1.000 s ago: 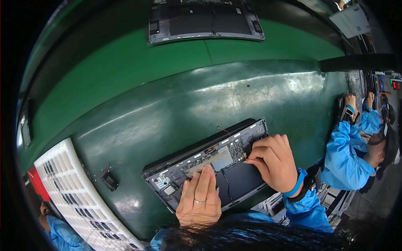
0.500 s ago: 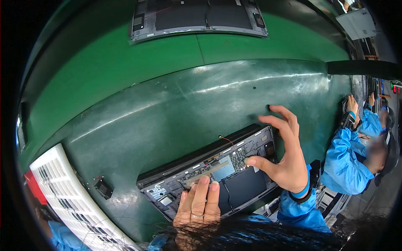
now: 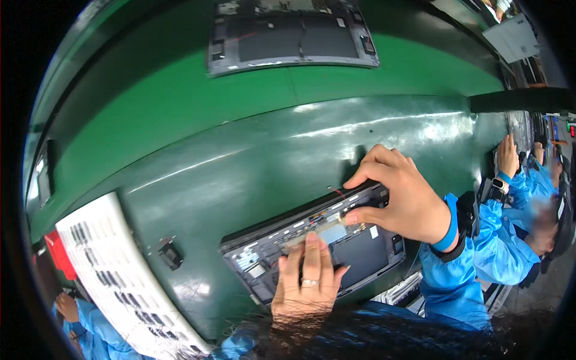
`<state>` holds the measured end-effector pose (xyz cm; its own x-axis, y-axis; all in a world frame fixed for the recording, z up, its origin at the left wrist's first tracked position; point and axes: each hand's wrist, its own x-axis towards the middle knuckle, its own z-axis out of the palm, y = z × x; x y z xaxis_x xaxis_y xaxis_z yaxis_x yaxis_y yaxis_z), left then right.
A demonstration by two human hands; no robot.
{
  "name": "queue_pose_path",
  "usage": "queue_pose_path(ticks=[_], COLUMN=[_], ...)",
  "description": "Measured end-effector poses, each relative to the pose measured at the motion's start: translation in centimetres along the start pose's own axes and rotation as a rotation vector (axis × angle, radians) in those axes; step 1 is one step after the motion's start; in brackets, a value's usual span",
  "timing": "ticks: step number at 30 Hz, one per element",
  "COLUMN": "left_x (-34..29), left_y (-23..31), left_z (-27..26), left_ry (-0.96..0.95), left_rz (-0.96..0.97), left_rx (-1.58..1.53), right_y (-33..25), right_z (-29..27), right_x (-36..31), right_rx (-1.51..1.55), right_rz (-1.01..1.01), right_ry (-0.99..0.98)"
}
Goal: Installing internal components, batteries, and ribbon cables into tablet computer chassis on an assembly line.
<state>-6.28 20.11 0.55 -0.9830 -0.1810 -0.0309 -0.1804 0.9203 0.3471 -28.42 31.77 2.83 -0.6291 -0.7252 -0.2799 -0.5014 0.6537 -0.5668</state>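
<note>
An opened laptop base (image 3: 366, 255) with dark grey housing lies tilted on the green bench before me. A bluish metal plate and circuit board (image 3: 333, 234) show along its middle. The fingers of my left hand (image 3: 306, 276) lie stretched out on the board, tips on a pale strip (image 3: 294, 243). My right hand (image 3: 399, 198) is closed round the far edge of the base, thumb on the board and index finger behind the edge. A thin red wire (image 3: 336, 191) sticks out beyond that edge, beside the right fingertips. What lies under the right thumb is hidden.
A white slotted tray (image 3: 114, 258) with rows of dark parts stands at the left, near a red object (image 3: 60, 255). A small black part (image 3: 170, 255) lies beside it. Another opened laptop base (image 3: 294, 45) lies at the back. Co-workers in blue sleeves (image 3: 504, 240) are on both sides.
My right fingers have come down from the air and closed round the far edge, the thumb staying on the board. My left hand stays on the board. The whole view has shifted slightly.
</note>
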Motion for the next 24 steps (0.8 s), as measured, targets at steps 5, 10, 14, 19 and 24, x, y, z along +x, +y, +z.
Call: queue_pose_path(ticks=[5,10,14,19,24], left_x=[-2.0,-3.9,-3.9,-4.7,-3.8], left_y=[-0.4,0.3,-0.2,-1.3,-1.9], left_z=[-0.7,-2.4,-0.4,0.1,1.3], left_ry=[-0.159,-0.122,-0.158,-0.063,0.020], left_rz=[0.035,0.221,0.341,0.353,0.369], left_rx=[-0.275,-0.334,-0.220,-0.164,-0.092], right_y=[1.0,7.1,7.7,5.4,3.0], right_z=[-1.0,-5.9,-2.4,0.2,0.6], right_x=[1.6,10.1,17.9,21.0,20.1], right_rx=[0.283,0.514,-0.057,0.221,0.782], right_rz=[-0.003,0.373,0.496,0.353,0.295], right_ry=[-0.105,0.661,0.628,0.540,0.552])
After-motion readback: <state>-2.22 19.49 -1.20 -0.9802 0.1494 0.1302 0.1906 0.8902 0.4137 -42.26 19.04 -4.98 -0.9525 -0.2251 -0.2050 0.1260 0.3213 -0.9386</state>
